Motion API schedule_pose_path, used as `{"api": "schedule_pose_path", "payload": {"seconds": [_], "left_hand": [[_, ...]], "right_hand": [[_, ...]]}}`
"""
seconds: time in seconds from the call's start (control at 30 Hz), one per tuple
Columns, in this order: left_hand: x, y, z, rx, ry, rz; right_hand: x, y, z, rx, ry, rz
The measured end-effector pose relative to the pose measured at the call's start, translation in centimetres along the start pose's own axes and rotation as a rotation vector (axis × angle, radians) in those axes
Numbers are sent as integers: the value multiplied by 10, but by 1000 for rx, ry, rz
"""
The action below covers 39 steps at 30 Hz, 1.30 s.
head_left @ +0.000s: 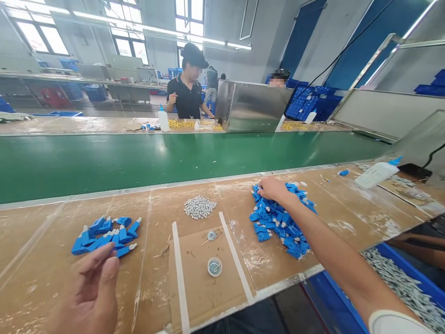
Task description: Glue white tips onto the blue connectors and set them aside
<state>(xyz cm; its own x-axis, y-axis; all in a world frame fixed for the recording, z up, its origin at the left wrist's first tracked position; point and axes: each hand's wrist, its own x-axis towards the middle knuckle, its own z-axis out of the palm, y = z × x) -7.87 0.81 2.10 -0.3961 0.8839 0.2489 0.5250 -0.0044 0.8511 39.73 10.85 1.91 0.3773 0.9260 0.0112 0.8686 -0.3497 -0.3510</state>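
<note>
My left hand [92, 287] hovers at the lower left, near a small group of blue plastic pieces [104, 235] with whitish tips. Its thumb and index finger are apart, and nothing shows between them. Across the table, my right hand [273, 189] reaches to the far edge of a larger heap of blue plastic pieces [274, 218]. The fingers there are curled down against the heap; whatever they grip is hidden. Between the two groups lies a pile of small grey parts [200, 207]. Nearer me, a small cup of clear liquid [214, 266] stands on cardboard.
A smaller clear dish [211, 235] and a stick sit beyond the cup. At right, a white squeeze bottle [377, 175] lies tilted. Below the table edge is a blue bin [347, 301] of grey parts. A green conveyor belt [139, 157] separates me from a co-worker [187, 93].
</note>
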Motion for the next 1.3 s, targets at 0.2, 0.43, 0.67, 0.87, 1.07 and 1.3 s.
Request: {"api": "schedule_pose_path", "payload": {"seconds": [0.2, 0.43, 0.67, 0.87, 1.07, 1.3], "left_hand": [[-30, 25, 15, -186, -200, 65], [-58, 80, 63, -756, -908, -225], [-68, 97, 91, -1290, -1326, -865], [-45, 55, 66, -1303, -889, -914], [-45, 15, 55, -1198, -665, -1061], [-49, 8, 58, -1186, -648, -1092]], "right_hand": [[-25, 2, -19, 338, 48, -94], [-129, -49, -16, 1167, -183, -290], [-177, -94, 3, 1470, -595, -311], [-197, -72, 44, 1151, -270, -176], [-227, -65, 98, 972, -338, -65], [-226, -81, 101, 991, -329, -114]]}}
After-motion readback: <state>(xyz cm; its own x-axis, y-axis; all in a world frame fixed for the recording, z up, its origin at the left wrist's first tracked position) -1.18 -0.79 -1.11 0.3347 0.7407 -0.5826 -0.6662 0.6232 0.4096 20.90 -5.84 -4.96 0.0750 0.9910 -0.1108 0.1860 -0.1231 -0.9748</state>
